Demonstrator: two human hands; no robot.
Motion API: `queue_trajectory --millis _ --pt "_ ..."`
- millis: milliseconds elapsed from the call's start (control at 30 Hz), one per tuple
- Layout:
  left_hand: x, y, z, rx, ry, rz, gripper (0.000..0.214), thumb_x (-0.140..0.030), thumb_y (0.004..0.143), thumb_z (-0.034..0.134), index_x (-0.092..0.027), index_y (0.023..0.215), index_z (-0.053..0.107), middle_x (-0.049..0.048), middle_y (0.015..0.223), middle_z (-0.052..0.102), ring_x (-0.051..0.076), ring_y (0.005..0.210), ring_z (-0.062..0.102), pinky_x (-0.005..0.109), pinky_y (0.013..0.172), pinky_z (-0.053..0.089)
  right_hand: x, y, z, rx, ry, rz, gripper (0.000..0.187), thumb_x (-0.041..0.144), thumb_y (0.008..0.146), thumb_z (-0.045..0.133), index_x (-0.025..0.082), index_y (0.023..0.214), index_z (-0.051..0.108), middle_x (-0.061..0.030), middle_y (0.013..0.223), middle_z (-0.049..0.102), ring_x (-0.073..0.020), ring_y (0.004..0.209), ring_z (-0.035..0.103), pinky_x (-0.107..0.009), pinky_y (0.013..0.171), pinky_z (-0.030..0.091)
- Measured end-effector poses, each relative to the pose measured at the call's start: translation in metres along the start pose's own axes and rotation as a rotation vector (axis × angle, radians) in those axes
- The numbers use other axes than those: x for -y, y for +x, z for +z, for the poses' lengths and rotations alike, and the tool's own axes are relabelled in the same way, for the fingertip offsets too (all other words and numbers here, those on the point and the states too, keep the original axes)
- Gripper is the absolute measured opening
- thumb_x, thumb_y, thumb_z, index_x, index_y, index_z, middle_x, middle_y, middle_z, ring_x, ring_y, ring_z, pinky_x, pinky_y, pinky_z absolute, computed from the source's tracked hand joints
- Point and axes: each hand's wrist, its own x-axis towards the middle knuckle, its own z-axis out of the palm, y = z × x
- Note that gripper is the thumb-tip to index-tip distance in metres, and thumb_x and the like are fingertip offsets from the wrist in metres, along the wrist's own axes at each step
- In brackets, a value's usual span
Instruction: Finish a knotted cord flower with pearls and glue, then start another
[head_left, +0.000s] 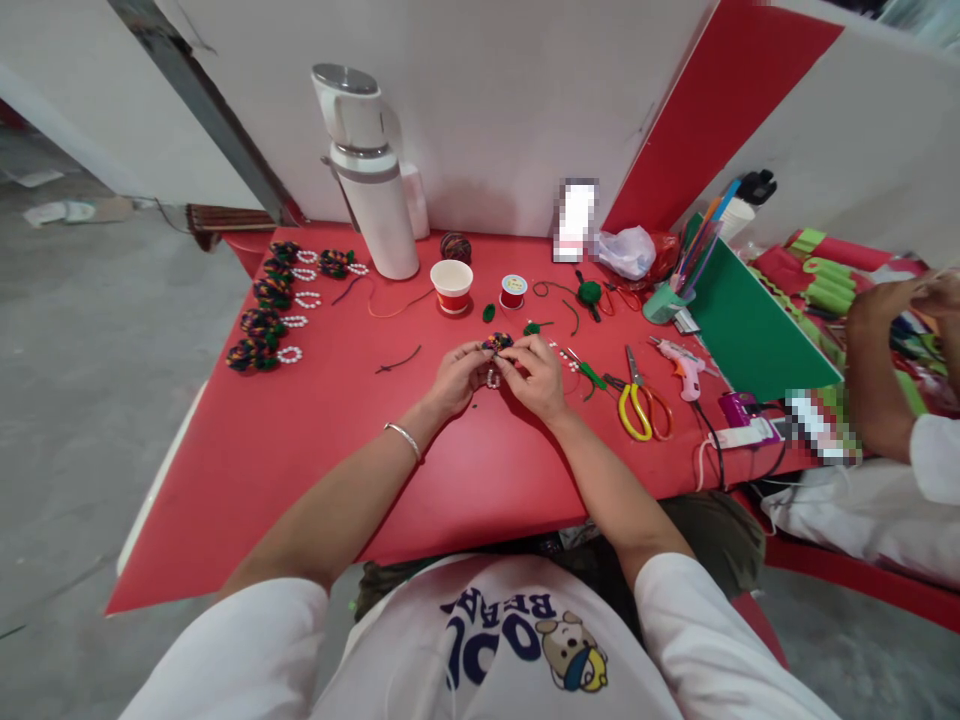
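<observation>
Between my hands is a small multicoloured yarn charm [496, 343] with a loop of white beads [493, 379] hanging below it. My left hand [459, 378] pinches it from the left, a silver bangle on that wrist. My right hand [536, 375] grips it from the right, fingertips nearly meeting those of the left. The fingers hide part of the charm. Just beyond lie a green yarn piece [489, 313] and another green piece with a tail [532, 328]. Loose white beads [564, 358] and a green-handled tool [592, 375] are right of my right hand.
Finished-looking charms [262, 322] line the left of the red table [360, 430]. A paper cup [451, 285], thread spool [514, 291] and white flask [375, 210] stand behind. Yellow-and-red-handled scissors [636, 410] and a pink glue gun [681, 365] lie right, near a green divider [757, 335]. Another person's arm [877, 360] is beyond.
</observation>
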Motion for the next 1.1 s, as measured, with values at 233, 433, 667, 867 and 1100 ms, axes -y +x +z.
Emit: queue_trajectory --millis 233,433,667,867,1100 --pt "0.001 0.0 -0.002 0.07 0.096 -0.048 0.033 -0.032 0.067 0.081 -0.012 0.089 0.066 0.0051 0.063 0.069 0.021 0.051 0.068 0.028 0.046 0.053 -0.004 0.001 -0.001 -0.024 0.118 0.147 0.016 0.034 0.096 0.065 0.023 0.088 0.073 -0.0017 0.085 0.062 -0.0149 0.076 0.059 -0.03 0.071 0.053" --pt "0.001 0.001 -0.001 0.034 0.057 -0.055 0.036 -0.028 0.06 0.082 -0.012 0.088 0.065 0.0039 0.07 0.071 0.021 0.058 0.072 0.028 0.053 0.057 -0.007 0.001 0.001 -0.052 0.118 0.191 0.013 0.035 0.093 0.068 0.024 0.088 0.073 -0.006 0.105 0.065 -0.0187 0.1 0.065 -0.032 0.083 0.055" --pt "0.001 -0.002 0.0 0.038 0.047 -0.049 0.041 -0.033 0.06 0.088 -0.013 0.086 0.064 0.0031 0.071 0.072 0.019 0.06 0.072 0.029 0.061 0.059 -0.013 0.005 0.001 0.008 0.24 0.225 0.014 0.036 0.092 0.068 0.024 0.084 0.072 -0.0051 0.099 0.071 -0.0197 0.099 0.067 -0.037 0.095 0.055" --pt "0.005 -0.002 0.0 0.02 0.049 -0.018 0.05 -0.034 0.057 0.096 -0.012 0.089 0.066 0.0026 0.078 0.074 0.015 0.064 0.072 0.03 0.069 0.061 -0.01 0.005 0.0 0.008 0.286 0.301 0.016 0.04 0.088 0.071 0.024 0.087 0.072 -0.006 0.104 0.071 -0.0194 0.099 0.068 -0.034 0.09 0.057" --pt "0.001 -0.001 -0.002 0.078 0.077 -0.069 0.047 -0.038 0.062 0.092 -0.013 0.092 0.065 0.0036 0.07 0.072 0.02 0.059 0.072 0.031 0.059 0.061 -0.013 0.004 0.001 0.093 0.373 0.454 0.031 0.042 0.088 0.07 0.026 0.113 0.073 -0.0048 0.111 0.079 -0.0196 0.1 0.073 -0.034 0.091 0.059"
